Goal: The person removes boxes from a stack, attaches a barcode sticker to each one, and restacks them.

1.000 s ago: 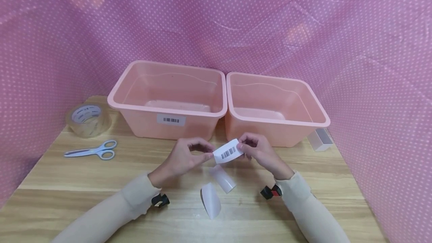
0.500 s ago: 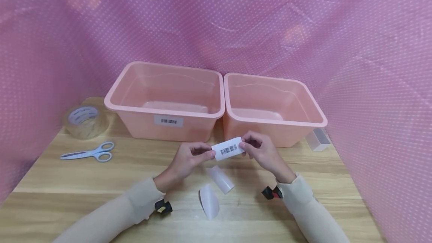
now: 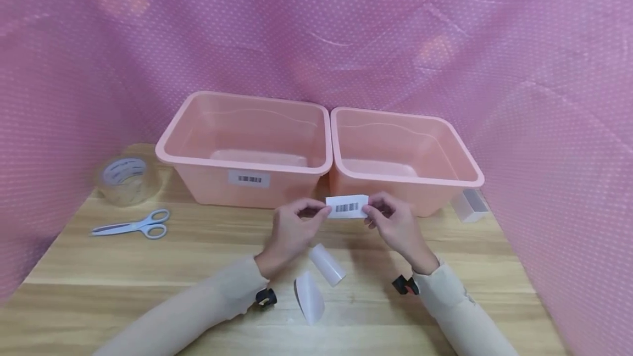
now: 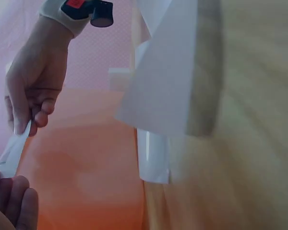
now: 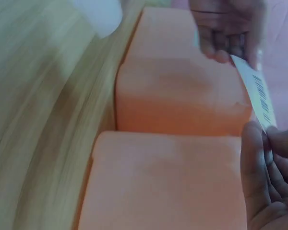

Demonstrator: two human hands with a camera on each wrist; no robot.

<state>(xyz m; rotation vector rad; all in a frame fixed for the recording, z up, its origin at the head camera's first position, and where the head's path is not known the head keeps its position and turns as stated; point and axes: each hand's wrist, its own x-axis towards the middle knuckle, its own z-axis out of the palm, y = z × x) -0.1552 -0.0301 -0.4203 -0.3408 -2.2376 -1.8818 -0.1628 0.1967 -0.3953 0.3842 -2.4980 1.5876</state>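
Observation:
A white label (image 3: pixel 347 207) with a barcode is stretched level between both hands, in front of the right pink bin (image 3: pixel 400 183) near its left end. The left hand (image 3: pixel 292 229) pinches the label's left end between thumb and fingers; the right hand (image 3: pixel 398 228) pinches its right end. In the right wrist view the label (image 5: pixel 257 93) spans from the left hand (image 5: pixel 230 26) to the right hand (image 5: pixel 273 177). The left pink bin (image 3: pixel 247 194) carries a similar barcode label (image 3: pixel 249 178) on its front.
Two curled pieces of pale backing, one (image 3: pixel 327 265) behind the other (image 3: pixel 309 297), lie on the wooden table (image 3: pixel 222 254). Blue scissors (image 3: pixel 133 227) and a roll of clear tape (image 3: pixel 128 183) are at the left. A small white box (image 3: pixel 468 206) stands at the right, beside the right bin.
Both hands have moved to the right and slightly up with the label, bringing it from left of the right bin to its front. The label has turned from slanted to nearly level.

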